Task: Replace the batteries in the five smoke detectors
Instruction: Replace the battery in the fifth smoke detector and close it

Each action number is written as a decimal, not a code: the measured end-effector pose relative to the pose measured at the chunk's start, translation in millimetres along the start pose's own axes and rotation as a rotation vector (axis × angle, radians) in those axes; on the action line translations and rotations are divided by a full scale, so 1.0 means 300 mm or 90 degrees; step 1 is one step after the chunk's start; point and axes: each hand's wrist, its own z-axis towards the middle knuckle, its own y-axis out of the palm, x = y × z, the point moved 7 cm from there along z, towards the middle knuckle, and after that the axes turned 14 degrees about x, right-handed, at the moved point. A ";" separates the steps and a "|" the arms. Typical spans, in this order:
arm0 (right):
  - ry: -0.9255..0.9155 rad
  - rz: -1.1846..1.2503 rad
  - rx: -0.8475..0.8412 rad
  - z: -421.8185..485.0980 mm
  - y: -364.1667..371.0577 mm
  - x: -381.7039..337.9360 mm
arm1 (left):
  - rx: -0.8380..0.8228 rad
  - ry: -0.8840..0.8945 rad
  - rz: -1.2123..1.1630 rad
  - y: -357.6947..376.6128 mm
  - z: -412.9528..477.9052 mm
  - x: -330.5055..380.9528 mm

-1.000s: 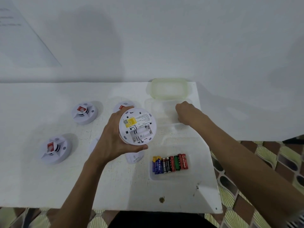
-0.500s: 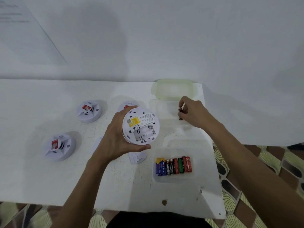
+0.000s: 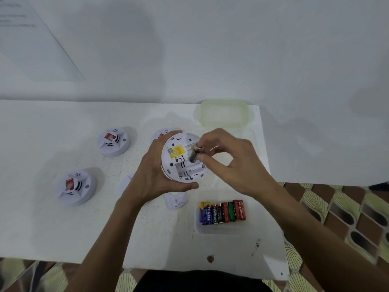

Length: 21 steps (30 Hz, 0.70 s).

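Observation:
My left hand [image 3: 151, 173] grips a white smoke detector [image 3: 181, 163] above the table, back side up, with a yellow label and an open battery bay showing. My right hand [image 3: 229, 163] pinches a dark battery [image 3: 193, 154] and holds it right over the top of that bay. Two more detectors, one at the back left [image 3: 113, 142] and one nearer the left front [image 3: 76, 188], lie on the white table [image 3: 42, 228]. A third detector [image 3: 161, 133] peeks out behind my left hand. A clear tray [image 3: 221, 230] with several batteries [image 3: 223, 211] stands near my right wrist.
A pale green lid [image 3: 224, 112] lies at the table's back right, with a clear container [image 3: 252, 135] in front of it. A white cover piece [image 3: 175, 200] rests under my left hand. The table's right edge drops to a patterned floor [image 3: 336, 207].
My right hand lifted a battery out of the clear container at the back and carried it left to the detector's open bay. The left hand kept holding the detector.

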 end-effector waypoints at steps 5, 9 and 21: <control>-0.163 -0.121 -0.044 0.006 0.022 -0.034 | 0.006 -0.012 -0.013 -0.009 -0.003 0.001; -0.204 -0.145 -0.066 0.011 0.033 -0.040 | 0.014 -0.025 -0.054 -0.022 0.002 0.005; -0.243 -0.166 -0.173 0.040 0.047 -0.057 | -0.003 -0.032 -0.065 -0.038 0.001 0.051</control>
